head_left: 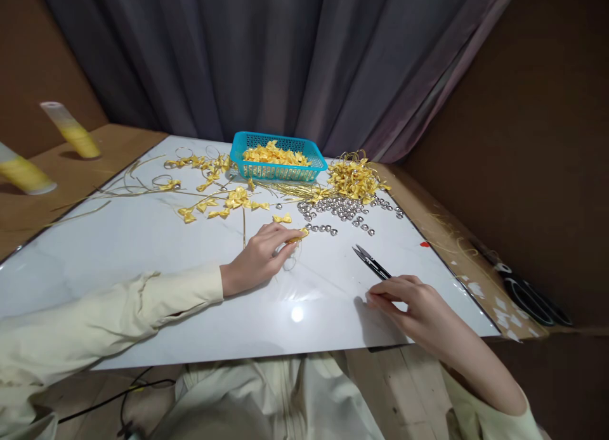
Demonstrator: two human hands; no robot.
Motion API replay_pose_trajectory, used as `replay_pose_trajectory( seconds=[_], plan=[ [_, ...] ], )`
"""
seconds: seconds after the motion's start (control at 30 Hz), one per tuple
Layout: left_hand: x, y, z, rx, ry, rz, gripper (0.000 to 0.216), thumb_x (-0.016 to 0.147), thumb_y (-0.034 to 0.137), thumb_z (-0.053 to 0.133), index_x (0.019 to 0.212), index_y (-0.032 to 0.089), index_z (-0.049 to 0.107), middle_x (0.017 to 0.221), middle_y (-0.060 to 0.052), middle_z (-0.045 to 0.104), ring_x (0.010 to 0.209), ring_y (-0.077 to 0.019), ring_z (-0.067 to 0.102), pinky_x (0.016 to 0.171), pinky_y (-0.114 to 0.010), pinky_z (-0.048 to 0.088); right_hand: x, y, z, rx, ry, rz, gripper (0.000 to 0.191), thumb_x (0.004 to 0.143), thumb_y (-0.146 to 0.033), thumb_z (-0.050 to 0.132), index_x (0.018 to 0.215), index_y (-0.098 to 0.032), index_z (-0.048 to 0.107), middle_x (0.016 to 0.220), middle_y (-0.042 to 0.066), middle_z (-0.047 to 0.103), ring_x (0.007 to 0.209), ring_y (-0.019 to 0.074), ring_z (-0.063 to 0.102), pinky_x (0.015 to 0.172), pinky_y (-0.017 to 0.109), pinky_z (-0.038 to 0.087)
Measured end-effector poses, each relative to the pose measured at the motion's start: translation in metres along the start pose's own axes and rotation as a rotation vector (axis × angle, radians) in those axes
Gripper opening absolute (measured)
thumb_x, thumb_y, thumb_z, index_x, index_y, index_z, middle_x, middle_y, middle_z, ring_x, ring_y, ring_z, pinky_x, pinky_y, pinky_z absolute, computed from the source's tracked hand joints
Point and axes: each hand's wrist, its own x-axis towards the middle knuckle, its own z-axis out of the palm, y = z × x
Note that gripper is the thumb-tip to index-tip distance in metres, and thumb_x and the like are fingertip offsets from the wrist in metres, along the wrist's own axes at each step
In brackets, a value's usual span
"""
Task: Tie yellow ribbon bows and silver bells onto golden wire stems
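Note:
In the head view my left hand (259,255) pinches a small yellow ribbon bow (303,233) between thumb and fingertips, just above the white board. A thin loop of cord (292,261) hangs below those fingers. My right hand (416,305) is closed over the board's right front, thumb and forefinger together; whatever lies between them is too small to make out. Black thread snips (372,262) point up and left beside it, blades slightly apart. Their rear end disappears behind my right hand, and whether it touches them is unclear. Another yellow bow (282,219) lies beyond my left hand.
A blue basket (278,175) of yellow bows stands at the back. Silver beads (340,208) and a bow pile (354,179) lie right of centre. Gold cords (128,189) spread left. Yellow spools (78,135) stand far left; black scissors (533,297) lie far right.

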Motion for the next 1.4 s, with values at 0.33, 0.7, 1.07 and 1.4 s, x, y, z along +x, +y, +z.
replay_pose_trajectory(
  seconds=[0.33, 0.7, 1.07, 1.4],
  plan=[
    [0.000, -0.002, 0.000, -0.004, -0.001, -0.039, 0.021, 0.089, 0.016, 0.052, 0.108, 0.016, 0.059, 0.093, -0.007, 0.068, 0.086, -0.0164, 0.059, 0.081, -0.032, 0.048, -0.012, 0.015, -0.007, -0.004, 0.040, 0.022, 0.030, 0.082, -0.031, 0.042, 0.076, -0.021, 0.070, 0.077, 0.006, 0.071, 0.074, 0.0218, 0.063, 0.071, 0.034, 0.048],
    [0.000, -0.002, 0.001, 0.019, -0.009, -0.060, 0.019, 0.088, 0.017, 0.053, 0.106, 0.017, 0.059, 0.093, -0.006, 0.069, 0.088, -0.0166, 0.060, 0.082, -0.033, 0.046, -0.031, 0.037, -0.010, -0.071, -0.035, 0.050, 0.031, 0.086, -0.033, 0.040, 0.076, -0.024, 0.069, 0.077, 0.006, 0.069, 0.074, 0.0219, 0.063, 0.070, 0.033, 0.048],
    [0.003, -0.001, -0.001, 0.001, -0.028, -0.197, 0.016, 0.087, 0.020, 0.054, 0.101, 0.020, 0.061, 0.091, -0.004, 0.069, 0.086, -0.0181, 0.061, 0.079, -0.034, 0.048, -0.039, 0.047, -0.012, -0.100, -0.056, 0.098, 0.033, 0.085, -0.031, 0.037, 0.071, -0.023, 0.065, 0.069, 0.006, 0.067, 0.067, 0.0207, 0.062, 0.064, 0.030, 0.046],
    [0.004, -0.002, -0.001, -0.009, -0.025, -0.224, 0.015, 0.087, 0.021, 0.054, 0.099, 0.020, 0.062, 0.091, -0.005, 0.068, 0.083, -0.0177, 0.062, 0.075, -0.032, 0.049, -0.045, 0.053, -0.017, -0.039, -0.042, 0.143, 0.031, 0.084, -0.029, 0.039, 0.069, -0.021, 0.065, 0.068, 0.006, 0.068, 0.064, 0.0207, 0.061, 0.063, 0.031, 0.043]
  ],
)
